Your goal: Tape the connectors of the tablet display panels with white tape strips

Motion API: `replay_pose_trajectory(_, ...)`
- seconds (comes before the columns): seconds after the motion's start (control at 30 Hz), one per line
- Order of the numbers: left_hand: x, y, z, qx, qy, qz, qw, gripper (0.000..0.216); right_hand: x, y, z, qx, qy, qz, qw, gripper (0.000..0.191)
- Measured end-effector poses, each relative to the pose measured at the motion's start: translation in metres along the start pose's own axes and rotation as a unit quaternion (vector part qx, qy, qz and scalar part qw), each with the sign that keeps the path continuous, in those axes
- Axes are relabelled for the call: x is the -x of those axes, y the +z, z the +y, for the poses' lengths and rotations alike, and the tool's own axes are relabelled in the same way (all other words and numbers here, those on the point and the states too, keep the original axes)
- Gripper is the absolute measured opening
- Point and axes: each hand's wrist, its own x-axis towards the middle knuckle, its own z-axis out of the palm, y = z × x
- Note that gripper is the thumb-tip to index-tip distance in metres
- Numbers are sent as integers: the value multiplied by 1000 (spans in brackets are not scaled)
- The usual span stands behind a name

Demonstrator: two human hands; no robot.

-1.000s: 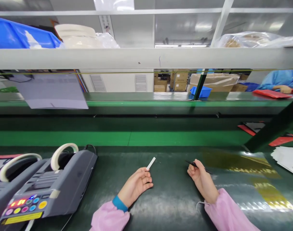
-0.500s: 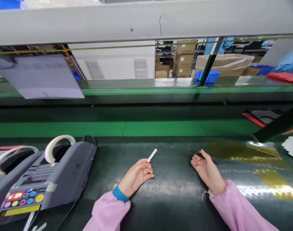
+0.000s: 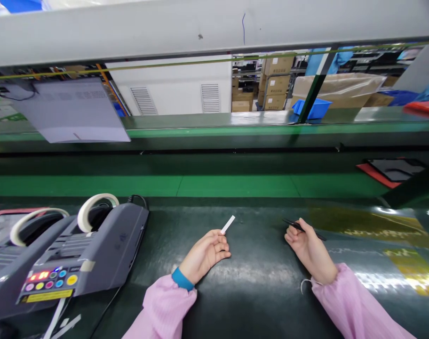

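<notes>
My left hand [image 3: 207, 252] rests on the dark green bench top [image 3: 257, 282] with its fingers curled, pinching a short white strip [image 3: 228, 224] that sticks up and away from the fingertips. My right hand [image 3: 308, 247] lies a little to the right, closed around black tweezers [image 3: 301, 228] whose tips point left. Both wrists are in pink sleeves. Nothing lies between the two hands.
A grey tape dispenser [image 3: 80, 254] with two white rolls and coloured buttons stands at the left. A green conveyor [image 3: 214, 186] runs behind the bench. A hanging sheet [image 3: 71, 113] is at upper left. Red and black trays [image 3: 391, 169] sit at far right.
The view has dropped and shifted a little, so the overhead shelf fills less of the top. Both hands keep their grip and stay almost in place on the bench.
</notes>
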Motion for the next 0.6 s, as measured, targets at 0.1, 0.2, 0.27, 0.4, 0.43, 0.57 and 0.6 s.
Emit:
replay_pose_trajectory(0.1, 0, 0, 1, 4, -4, 1, 1000, 23, 1, 0, 0, 12, -7, 2, 1000, 37)
replay_pose_trajectory(0.2, 1, 1, 2, 6, -6, -1, 1000, 21, 2, 2, -2, 22, -14, 4, 1000, 39)
replay_pose_trajectory(0.27, 1, 2, 3, 5, -6, -2, 1000, 21, 2, 3, -2, 33, -22, 3, 999, 40)
replay_pose_trajectory(0.4, 1, 4, 3, 5, -7, -2, 1000, 21, 4, 6, -2, 51, -35, 8, 998, 42)
replay_pose_trajectory(0.43, 1, 4, 3, 5, -8, -2, 1000, 21, 4, 6, -2, 52, -35, 7, 998, 42)
replay_pose_trajectory(0.57, 1, 3, 3, 4, -8, -2, 1000, 20, 5, 6, -3, 45, -32, 3, 998, 40)
replay_pose_trajectory(0.6, 1, 3, 3, 4, -9, -1, 1000, 20, 5, 6, -3, 42, -31, 3, 999, 40)
